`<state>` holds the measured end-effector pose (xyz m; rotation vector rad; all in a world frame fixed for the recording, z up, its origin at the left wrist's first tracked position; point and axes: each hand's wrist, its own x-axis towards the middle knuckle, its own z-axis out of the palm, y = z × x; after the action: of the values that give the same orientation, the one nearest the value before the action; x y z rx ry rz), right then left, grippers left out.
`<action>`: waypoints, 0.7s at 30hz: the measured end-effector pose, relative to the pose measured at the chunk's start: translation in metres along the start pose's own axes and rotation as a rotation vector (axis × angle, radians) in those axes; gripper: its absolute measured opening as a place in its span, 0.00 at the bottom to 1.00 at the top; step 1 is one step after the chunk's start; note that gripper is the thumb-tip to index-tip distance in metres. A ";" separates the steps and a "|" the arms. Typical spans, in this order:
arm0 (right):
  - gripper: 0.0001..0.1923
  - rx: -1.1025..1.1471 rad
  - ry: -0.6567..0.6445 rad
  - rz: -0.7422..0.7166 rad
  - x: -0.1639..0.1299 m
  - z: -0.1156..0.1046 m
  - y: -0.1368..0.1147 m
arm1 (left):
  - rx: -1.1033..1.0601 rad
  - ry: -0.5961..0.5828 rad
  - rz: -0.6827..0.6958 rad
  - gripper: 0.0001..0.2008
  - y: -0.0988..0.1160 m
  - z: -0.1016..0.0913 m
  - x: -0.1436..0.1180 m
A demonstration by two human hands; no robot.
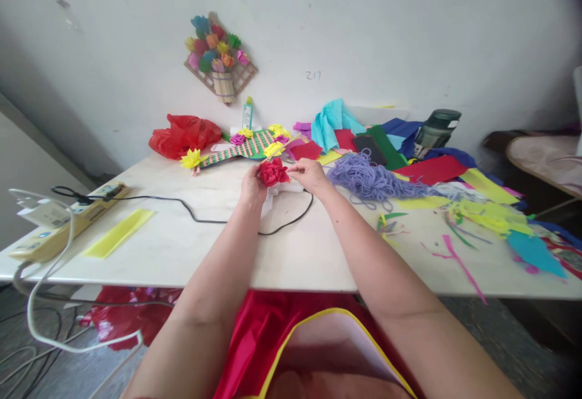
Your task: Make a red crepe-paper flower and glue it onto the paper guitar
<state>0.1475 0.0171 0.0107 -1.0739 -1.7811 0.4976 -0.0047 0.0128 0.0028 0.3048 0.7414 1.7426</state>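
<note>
Here, left hand (pixel 253 185) and right hand (pixel 311 175) grasp a red flower (pixel 273 172), cable (pixel 211 222) and yarn (pixel 365 177) nearby.

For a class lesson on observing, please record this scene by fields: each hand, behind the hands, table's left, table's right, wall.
Left hand: holds a red flower
Right hand: at the flower's right edge
Behind the hands: green striped decoration
Table's left: power strip, yellow strip
Table's right: tangled purple yarn, red sheet
Wall: multicoloured flower decoration
</note>
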 end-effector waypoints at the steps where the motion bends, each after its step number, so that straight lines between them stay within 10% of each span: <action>1: 0.03 -0.055 -0.011 -0.011 -0.001 0.001 -0.001 | 0.010 -0.005 0.008 0.04 0.000 -0.001 0.001; 12: 0.05 -0.391 -0.129 -0.032 -0.009 0.004 -0.013 | 0.020 -0.044 0.025 0.04 -0.006 0.000 0.002; 21: 0.13 0.199 0.034 0.063 -0.002 -0.009 -0.009 | 0.093 -0.031 0.092 0.04 -0.006 -0.002 0.006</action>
<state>0.1514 0.0099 0.0200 -0.9949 -1.6347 0.6767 -0.0032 0.0184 -0.0032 0.4343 0.7977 1.7893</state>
